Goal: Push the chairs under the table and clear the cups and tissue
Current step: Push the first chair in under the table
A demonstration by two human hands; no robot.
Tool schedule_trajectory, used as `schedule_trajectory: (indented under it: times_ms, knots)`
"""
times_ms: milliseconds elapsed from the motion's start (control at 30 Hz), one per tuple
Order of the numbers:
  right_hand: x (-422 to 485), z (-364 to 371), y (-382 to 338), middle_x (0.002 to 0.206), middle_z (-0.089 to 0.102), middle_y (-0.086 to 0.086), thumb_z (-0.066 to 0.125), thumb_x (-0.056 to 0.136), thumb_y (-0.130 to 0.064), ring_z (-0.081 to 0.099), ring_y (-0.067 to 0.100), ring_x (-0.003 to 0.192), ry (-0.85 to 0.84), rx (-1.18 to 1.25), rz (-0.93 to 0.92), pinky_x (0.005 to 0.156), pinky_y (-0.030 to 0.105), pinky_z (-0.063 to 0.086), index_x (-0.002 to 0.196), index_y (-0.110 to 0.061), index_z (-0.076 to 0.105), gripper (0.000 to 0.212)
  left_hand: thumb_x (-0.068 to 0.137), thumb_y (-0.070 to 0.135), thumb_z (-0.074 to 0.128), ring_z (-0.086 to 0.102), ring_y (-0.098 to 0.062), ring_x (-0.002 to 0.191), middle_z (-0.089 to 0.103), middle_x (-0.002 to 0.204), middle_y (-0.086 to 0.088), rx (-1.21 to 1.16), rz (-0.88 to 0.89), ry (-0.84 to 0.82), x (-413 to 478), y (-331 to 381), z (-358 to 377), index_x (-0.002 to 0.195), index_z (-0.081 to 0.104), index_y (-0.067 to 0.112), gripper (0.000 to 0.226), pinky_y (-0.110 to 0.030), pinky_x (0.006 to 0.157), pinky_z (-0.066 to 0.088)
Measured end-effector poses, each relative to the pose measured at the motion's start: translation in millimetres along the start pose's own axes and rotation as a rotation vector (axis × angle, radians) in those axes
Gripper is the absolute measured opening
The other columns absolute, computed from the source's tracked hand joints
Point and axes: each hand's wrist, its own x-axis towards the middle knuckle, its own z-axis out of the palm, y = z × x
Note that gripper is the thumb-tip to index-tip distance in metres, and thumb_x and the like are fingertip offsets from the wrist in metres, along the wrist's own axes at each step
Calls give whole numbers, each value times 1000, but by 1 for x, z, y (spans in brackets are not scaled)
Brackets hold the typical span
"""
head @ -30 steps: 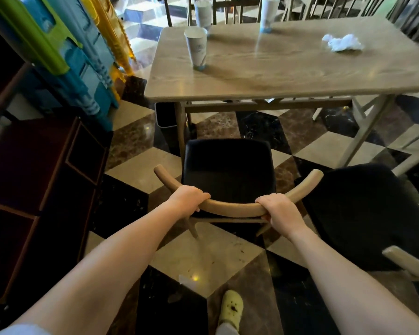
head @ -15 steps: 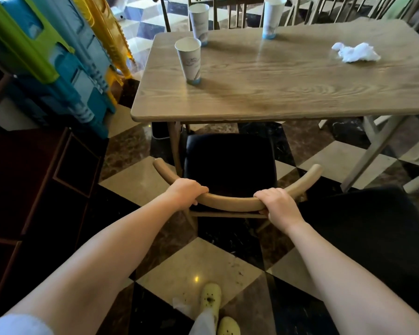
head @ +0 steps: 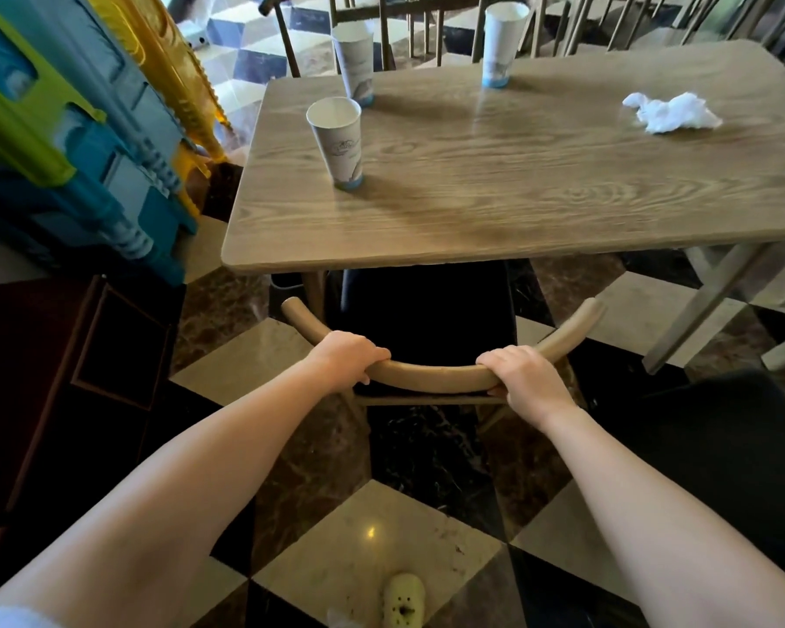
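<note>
Checkered marble floor point(head: 372, 532), dark wooden cabinet point(head: 64, 392) left, stacked colourful plastic stools point(head: 78, 142), glossy light reflections

Bare forearms, pale yellow clog point(head: 403, 600); perhaps a white sleeve point(head: 5, 617)

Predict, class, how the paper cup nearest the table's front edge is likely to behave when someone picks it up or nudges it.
The nearest paper cup is tall with a base narrower than its rim, so a sideways nudge would probably tip it. Its thin paper wall likely dents under a firm squeeze. It is probably light, so it may slide easily on the smooth table; whether it holds liquid cannot be seen.
</note>
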Motion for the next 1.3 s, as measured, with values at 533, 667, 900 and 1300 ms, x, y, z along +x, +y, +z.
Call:
schedule_trajectory:
  times_ms: [533,667,900,1300]
  knots:
    - [6,-9,11,111,54,4,51,84,8,48,25,105,-154,-69,-8,101,35,32,120,-15,50,43,90,16,62,60,-23,113,64,119,-4,-204,-97,8,11,4,11,131,53,26,43,-37,96,47]
    - [8,-10,12,109,53,4,55,85,2,48,26,103,-202,-74,2,93,35,32,117,-17,50,37,90,10,61,46,-23,132,59,131,-6,-327,-130,132,6,12,21,131,54,20,43,-37,119,16]
    - [-8,5,-15,148,28,12,57,84,-3,19,31,139,-98,-98,224,119,43,8,142,-11,28,65,99,22,46,-16,-26,148,-15,161,-11,-333,-420,383,-20,72,56,153,-4,14,74,-37,119,-8]
    - [-125,31,-75,161,-8,5,46,92,-52,-6,27,148,-178,-56,390,119,48,0,152,-19,-4,85,101,39,35,-10,-27,149,-1,163,-6,-253,-357,50,-84,152,78,154,3,22,64,-54,117,-6]
